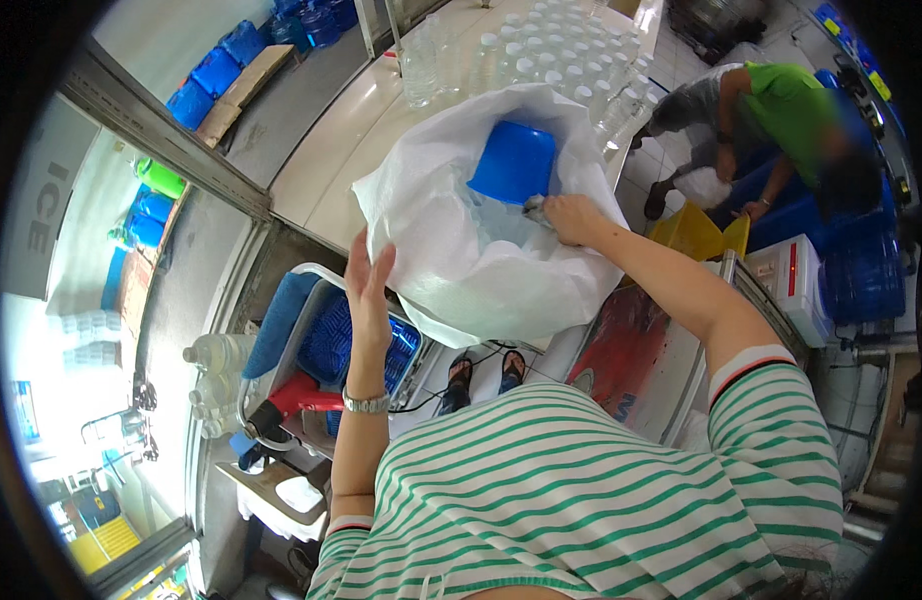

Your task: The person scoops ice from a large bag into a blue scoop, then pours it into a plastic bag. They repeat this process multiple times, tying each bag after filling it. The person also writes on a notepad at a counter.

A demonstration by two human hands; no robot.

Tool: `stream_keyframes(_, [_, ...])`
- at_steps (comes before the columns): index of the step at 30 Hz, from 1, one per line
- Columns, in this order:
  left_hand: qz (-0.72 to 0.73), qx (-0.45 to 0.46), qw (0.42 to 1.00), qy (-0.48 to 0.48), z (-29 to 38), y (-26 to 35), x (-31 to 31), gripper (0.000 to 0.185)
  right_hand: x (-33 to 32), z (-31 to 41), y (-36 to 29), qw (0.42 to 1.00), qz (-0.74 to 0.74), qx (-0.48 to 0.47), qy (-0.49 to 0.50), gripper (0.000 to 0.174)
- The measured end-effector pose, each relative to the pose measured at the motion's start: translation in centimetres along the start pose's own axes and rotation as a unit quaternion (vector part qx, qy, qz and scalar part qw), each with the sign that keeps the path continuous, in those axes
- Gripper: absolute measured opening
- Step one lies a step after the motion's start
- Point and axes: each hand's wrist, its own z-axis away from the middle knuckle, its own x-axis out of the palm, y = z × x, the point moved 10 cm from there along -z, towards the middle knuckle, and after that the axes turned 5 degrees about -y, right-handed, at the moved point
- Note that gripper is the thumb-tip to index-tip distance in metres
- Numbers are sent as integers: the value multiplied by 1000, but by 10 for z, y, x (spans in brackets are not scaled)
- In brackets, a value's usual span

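Observation:
A large white woven sack [461,292] stands with its mouth wide in front of me, holding clear ice [498,221]. Inside the sack, a blue plastic scoop [515,161] lies over the ice. My right hand [573,217] is closed around the greyish handle end of this scoop, at the sack's right inner side. At the left outer side of the sack is my left hand [369,281], raised with fingers apart; whether it touches the sack I cannot tell. A watch [366,401] is on the left wrist.
Capped clear bottles [554,56] crowd the table [333,161] behind the sack. A blue basket [401,352] and a red heat gun or dryer [299,397] are at lower left. A person in green [787,105] bends at right by a yellow container [686,232]; a chest-like box [633,352] stands nearer.

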Motion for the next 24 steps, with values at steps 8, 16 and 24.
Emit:
stream_keyframes(8, [187,-129,952,204,63,-194,-24,79,-3,-4,3,985,-67,-75,-142,31])
stream_keyframes(16, [363,-186,907,99,29,-268,38,47,32,-13,-19,942,-254,-166,-141,38])
stream_keyframes(24, [397,-195,897,-18,-63,-268,107,46,52,4,46,912,-284,-97,-279,50])
